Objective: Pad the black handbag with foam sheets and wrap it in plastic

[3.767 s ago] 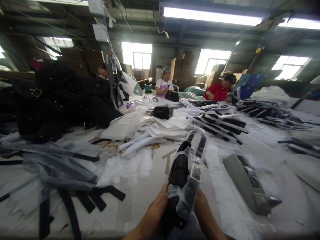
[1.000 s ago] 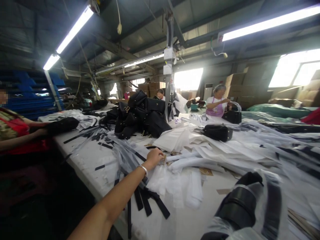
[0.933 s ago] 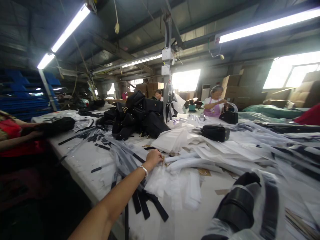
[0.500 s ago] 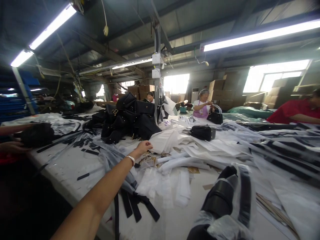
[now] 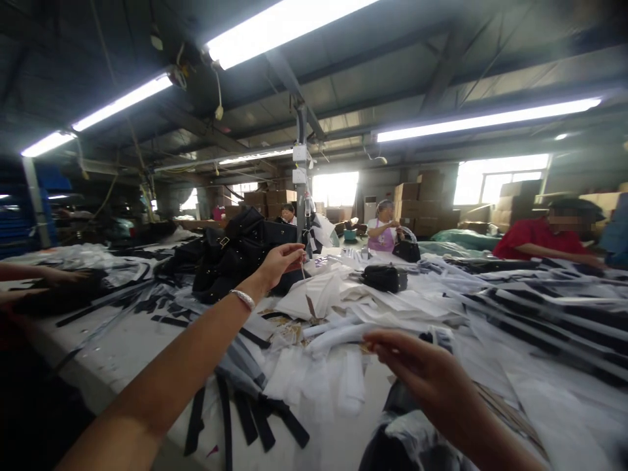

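Observation:
My left hand (image 5: pixel 280 263), with a bracelet at the wrist, is raised over the table in a pinch. A thin strand shows at its fingertips, too fine to name. Below it lies a small brown piece (image 5: pixel 311 306); whether the strand joins it I cannot tell. My right hand (image 5: pixel 424 369) reaches in from the lower right, thumb and fingers pressed together over white wrapping strips (image 5: pixel 338 333); what they hold, if anything, is hidden. Under the right forearm sits a black bag (image 5: pixel 392 405) partly covered by clear plastic (image 5: pixel 417 428).
Black bags (image 5: pixel 235 255) are heaped behind my left hand, beside a metal post (image 5: pixel 301 196). Another black bag (image 5: pixel 385 278) rests on white sheets. Black straps (image 5: pixel 245 412) lie in front. Co-workers sit across the table; another person's hands (image 5: pixel 59 275) are at the left edge.
My left hand has lifted from the white sheets and brown scraps, its fingers pinched. My right hand has come into view from the lower right, over the wrapped black bag. The view has tilted up.

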The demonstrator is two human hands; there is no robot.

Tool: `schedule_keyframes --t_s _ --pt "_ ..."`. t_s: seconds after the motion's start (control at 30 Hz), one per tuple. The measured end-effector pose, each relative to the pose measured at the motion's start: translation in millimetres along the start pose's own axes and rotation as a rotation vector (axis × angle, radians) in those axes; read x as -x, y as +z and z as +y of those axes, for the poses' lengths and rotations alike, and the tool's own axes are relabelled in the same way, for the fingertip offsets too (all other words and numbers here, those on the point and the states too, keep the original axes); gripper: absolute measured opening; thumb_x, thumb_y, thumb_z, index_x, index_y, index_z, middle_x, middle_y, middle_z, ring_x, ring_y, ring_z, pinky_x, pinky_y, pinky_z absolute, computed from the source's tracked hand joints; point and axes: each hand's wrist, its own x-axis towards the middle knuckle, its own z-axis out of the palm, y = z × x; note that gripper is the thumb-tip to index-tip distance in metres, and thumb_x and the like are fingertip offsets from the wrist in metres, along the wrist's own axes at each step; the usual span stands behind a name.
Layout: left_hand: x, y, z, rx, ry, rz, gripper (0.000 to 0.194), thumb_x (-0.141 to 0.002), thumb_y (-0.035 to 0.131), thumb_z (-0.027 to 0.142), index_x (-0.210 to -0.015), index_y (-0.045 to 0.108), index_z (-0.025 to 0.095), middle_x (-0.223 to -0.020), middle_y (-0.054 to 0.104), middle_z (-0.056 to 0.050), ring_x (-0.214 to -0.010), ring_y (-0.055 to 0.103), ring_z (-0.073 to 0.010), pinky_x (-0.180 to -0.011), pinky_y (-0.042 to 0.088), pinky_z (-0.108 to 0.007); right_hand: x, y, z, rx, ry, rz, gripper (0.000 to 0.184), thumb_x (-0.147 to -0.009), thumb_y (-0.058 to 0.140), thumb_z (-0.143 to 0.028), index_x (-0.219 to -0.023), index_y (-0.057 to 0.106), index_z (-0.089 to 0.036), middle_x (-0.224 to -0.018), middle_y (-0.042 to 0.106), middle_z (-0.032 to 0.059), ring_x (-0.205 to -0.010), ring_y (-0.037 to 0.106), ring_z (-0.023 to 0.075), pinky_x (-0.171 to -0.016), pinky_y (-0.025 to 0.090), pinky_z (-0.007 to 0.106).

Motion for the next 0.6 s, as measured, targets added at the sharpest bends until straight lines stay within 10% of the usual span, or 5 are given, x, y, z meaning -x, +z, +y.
schedule_keyframes --t_s 0.23,0.6 --pt "37.5 65.8 61.5 0.145 0.076 -0.167 0.033 -0.08 0.079 0.031 -0.107 0.069 0.015 -0.093 0.071 -0.005 -0.086 0.067 -0.0149 -0.085 0.055 -0.033 -62.8 39.3 -14.0 -0.33 -0.077 -0.029 0.049 -0.08 0.072 -0.048 -0.124 0.067 -0.025 -0.128 0.067 0.0082 -0.119 0.061 0.0288 -0.102 0.049 0.045" --pt "61.2 92.3 75.0 0.325 0.047 -0.185 0.035 -0.073 0.084 0.032 -0.102 0.071 0.017 -0.091 0.071 -0.004 -0.087 0.067 -0.0144 -0.085 0.055 -0.031 -17.0 12.3 -21.9 -0.666 0.221 -0.159 0.039 -0.08 0.075 -0.051 -0.099 0.075 -0.018 -0.086 0.074 0.0052 -0.078 0.067 0.017 -0.074 0.051 0.028"
